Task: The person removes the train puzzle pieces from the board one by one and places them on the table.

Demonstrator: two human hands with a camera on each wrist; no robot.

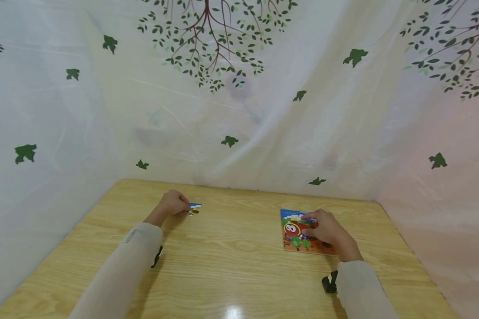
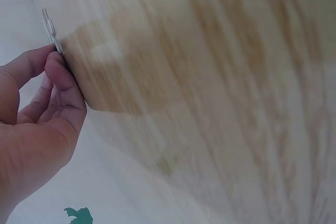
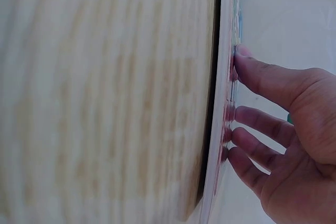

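Observation:
My left hand (image 1: 173,203) pinches a small jigsaw puzzle piece (image 1: 195,208) between thumb and fingers near the table's far left. In the left wrist view that piece (image 2: 51,30) shows almost edge-on at the fingertips. Over at the right lies a square jigsaw puzzle (image 1: 296,242) with a colourful cartoon picture, partly covered by my right hand (image 1: 326,227). The right wrist view shows the puzzle (image 3: 226,82) from the side. Thumb and fingertips of the right hand (image 3: 294,124) touch its top face, spread apart and not gripping it.
A light wood-grain table (image 1: 223,248) lies under both hands. Behind it and at the sides hangs a pale curtain (image 1: 263,119) with printed branches and green leaves. Black straps (image 1: 330,282) sit by the sleeve cuffs.

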